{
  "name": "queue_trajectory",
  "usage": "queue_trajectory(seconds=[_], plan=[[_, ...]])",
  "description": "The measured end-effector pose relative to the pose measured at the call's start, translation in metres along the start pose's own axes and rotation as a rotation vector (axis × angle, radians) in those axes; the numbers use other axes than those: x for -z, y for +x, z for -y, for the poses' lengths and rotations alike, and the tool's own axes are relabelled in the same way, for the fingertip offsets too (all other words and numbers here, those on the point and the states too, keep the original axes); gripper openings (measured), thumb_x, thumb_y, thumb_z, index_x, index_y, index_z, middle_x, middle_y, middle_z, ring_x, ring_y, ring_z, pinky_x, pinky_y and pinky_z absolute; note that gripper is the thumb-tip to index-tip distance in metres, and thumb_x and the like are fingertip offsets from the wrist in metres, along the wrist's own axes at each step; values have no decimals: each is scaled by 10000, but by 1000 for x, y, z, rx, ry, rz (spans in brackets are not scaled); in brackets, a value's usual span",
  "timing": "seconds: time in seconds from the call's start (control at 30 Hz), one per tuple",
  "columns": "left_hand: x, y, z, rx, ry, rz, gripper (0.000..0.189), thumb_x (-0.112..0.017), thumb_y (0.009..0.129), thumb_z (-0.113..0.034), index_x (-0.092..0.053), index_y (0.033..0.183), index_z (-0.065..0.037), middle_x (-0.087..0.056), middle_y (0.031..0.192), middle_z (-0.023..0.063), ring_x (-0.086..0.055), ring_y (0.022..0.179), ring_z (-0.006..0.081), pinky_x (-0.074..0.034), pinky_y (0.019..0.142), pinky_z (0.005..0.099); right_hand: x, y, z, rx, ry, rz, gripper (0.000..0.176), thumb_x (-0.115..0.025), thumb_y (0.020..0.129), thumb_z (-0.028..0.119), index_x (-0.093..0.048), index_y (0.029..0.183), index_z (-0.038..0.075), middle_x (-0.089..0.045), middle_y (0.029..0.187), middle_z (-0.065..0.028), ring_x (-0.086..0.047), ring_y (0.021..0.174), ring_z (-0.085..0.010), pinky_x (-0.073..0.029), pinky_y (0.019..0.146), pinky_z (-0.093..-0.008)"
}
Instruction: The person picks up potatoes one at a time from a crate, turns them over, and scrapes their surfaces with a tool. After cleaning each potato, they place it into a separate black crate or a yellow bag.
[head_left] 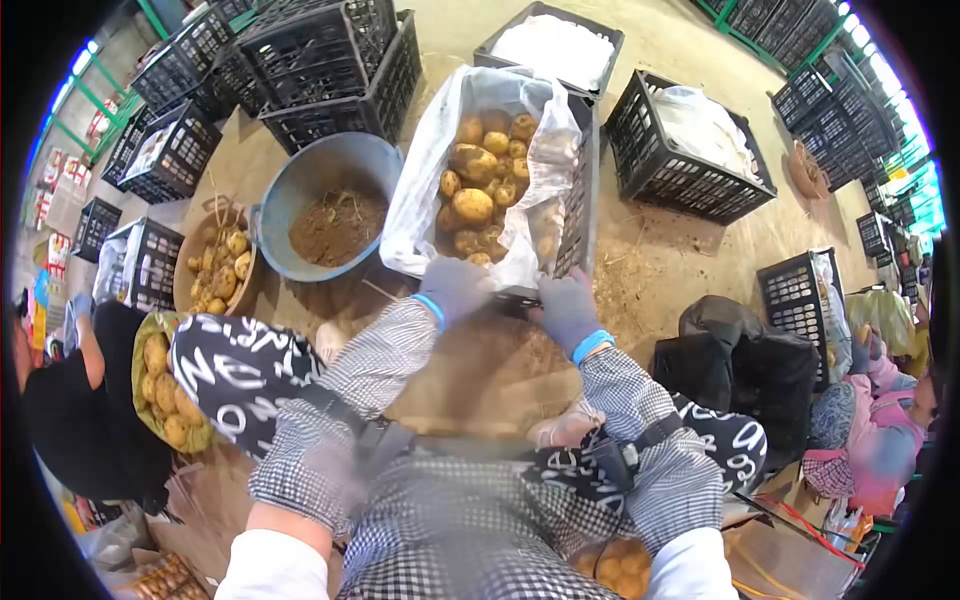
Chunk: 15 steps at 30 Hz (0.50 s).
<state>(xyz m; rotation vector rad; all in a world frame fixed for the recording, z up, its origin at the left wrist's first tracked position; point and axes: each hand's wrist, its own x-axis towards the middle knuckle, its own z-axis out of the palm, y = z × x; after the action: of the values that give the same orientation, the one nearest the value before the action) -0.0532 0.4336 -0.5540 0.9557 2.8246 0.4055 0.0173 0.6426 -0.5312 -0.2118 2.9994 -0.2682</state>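
Observation:
A black plastic crate stands in front of me, lined with a white sheet that hangs over its left side. Potatoes lie inside it, some with soil on them. My right hand, in a grey glove, is closed around the near right corner of the crate's rim. At the near left corner, my left hand is against the liner's edge; motion blurs its fingers, so its grip cannot be made out.
Left of the crate is a blue tub holding soil, beside a basket of potatoes. Lined crates stand right and behind; stacked black crates rise at back left. A black bag sits right. Other people work at both sides.

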Motion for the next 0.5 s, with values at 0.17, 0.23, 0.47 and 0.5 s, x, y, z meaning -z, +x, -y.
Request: queue_trajectory(seconds=[0.17, 0.23, 0.47, 0.5], plan=[[14, -71, -50, 40, -74, 47, 291, -488, 890, -341, -678, 965, -133, -695, 845, 94, -675, 760, 322, -503, 658, 469, 2, -49, 13, 98, -259, 400, 321, -639, 819, 380, -723, 936, 93, -719, 842, -130, -693, 890, -275, -513, 820, -425], [21, -103, -50, 4, -58, 96, 265, -504, 890, -324, -655, 1003, -138, -679, 854, 83, -670, 767, 316, -503, 637, 469, -9, -74, 35, 152, -167, 438, 336, -621, 839, 390, -724, 898, 76, -714, 853, -156, -697, 859, -281, -525, 773, -428], [56, -151, -64, -95, -370, 240, 408, -665, 796, -461, -683, 967, -91, -669, 994, 173, -653, 914, 338, -509, 756, 438, 4, -9, 50, 569, 212, 14, 223, -616, 847, 299, -736, 921, 126, -696, 806, -155, -692, 832, -336, -529, 802, -464], [43, -146, -62, -112, -488, 247, 414, -682, 793, -451, -672, 991, -88, -659, 1027, 175, -642, 947, 341, -504, 782, 429, -13, 12, 45, 652, 169, -277, 196, -620, 841, 268, -738, 935, 143, -693, 786, -145, -691, 811, -348, -530, 800, -472]])
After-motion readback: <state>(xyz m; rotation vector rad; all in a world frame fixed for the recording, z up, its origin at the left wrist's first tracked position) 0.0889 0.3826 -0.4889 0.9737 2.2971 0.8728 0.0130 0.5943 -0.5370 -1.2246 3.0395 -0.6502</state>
